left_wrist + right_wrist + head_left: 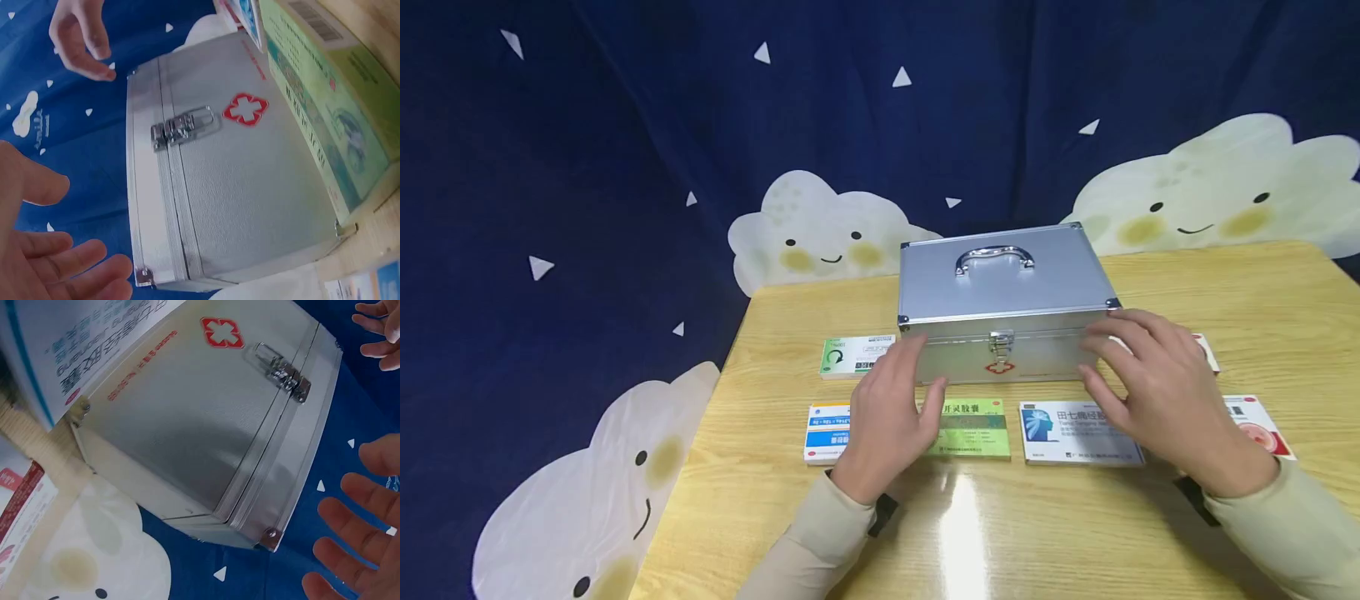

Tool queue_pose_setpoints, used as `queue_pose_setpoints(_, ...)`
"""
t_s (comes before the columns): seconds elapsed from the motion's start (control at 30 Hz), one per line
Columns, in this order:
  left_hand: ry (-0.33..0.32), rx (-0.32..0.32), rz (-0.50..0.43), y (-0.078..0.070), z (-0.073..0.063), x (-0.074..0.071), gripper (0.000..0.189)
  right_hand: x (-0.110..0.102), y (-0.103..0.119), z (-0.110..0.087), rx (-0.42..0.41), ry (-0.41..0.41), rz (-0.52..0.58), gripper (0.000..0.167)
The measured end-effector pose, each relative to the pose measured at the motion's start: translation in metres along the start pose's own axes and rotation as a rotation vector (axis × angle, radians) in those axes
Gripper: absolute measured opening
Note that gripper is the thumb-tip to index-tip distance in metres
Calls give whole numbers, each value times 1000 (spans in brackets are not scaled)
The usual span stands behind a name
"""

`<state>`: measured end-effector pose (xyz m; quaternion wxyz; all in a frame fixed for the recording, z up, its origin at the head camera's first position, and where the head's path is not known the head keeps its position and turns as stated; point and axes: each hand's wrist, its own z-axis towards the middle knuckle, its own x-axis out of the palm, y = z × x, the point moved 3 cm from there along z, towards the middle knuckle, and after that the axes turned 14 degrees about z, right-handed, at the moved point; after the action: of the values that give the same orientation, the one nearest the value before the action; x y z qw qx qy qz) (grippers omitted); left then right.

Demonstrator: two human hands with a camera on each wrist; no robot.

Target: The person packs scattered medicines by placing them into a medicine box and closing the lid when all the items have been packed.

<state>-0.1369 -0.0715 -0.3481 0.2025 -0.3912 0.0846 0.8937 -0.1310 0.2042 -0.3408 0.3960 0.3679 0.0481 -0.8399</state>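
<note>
A silver first-aid case [1007,275] with its lid down stands on the wooden table. Its front bears a metal latch [181,129] and a red cross emblem [222,332]; a chrome handle [995,259] tops the lid. My left hand [891,412] hovers by the case's front left corner, fingers spread and relaxed. At the front right corner is my right hand [1165,383], its fingers loosely bent. Both wrist views show the hands apart from the case, holding nothing. Below the hands lie a green medicine box [966,437] and a white-and-blue medicine box [1071,442], each partly covered.
A blue-and-white box [827,433] lies left of the green one, and a white-and-red box [1262,429] lies at the right. Beside the case is a white-and-green box [853,354]; another box [1207,352] shows behind my right hand. A dark blue curtain [850,108] hangs behind the table.
</note>
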Motion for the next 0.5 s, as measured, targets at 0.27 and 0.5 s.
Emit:
queue_pose_setpoints(0.27, -8, -109, -92, 27, 4, 10, 47, -5, -18, 1, 39, -35, -27, 55)
queue_pose_setpoints(0.5, 19, -184, -150, 51, 5, 22, 42, -10, -35, -1, 128, -22, 33, 39)
